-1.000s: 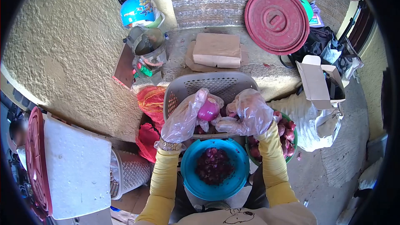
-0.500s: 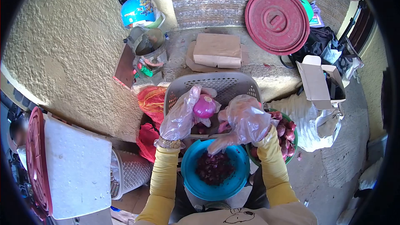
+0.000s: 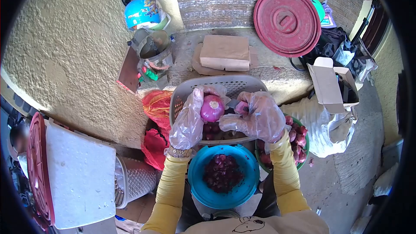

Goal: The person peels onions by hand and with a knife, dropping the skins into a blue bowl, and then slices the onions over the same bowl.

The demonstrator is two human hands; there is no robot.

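My left hand (image 3: 189, 119), in a clear plastic glove, is wrapped round a peeled red onion (image 3: 212, 108) above the grey basket (image 3: 258, 86). Facing it, my gloved right hand (image 3: 262, 117) is closed on a small knife (image 3: 232, 103); its grey blade shows beside the onion, and its handle is hidden. A purple-pink piece (image 3: 242, 108), perhaps onion skin, is at the right fingers. More onions lie in the basket under my hands. Below them, a blue basin (image 3: 196, 180) holds dark red onion scraps (image 3: 223, 173).
At right, a green basin (image 3: 308, 147) holds several red onions (image 3: 300, 139), beside a white sack (image 3: 329, 134). A flattened cardboard box (image 3: 225, 52) and a red lid (image 3: 287, 21) are on the ledge. A white board (image 3: 80, 173) and a perforated bin (image 3: 141, 175) stand at left.
My right hand has lifted from over the blue basin's edge to beside the onion, bringing the purple-pink piece up. The onion has turned slightly in my left hand.
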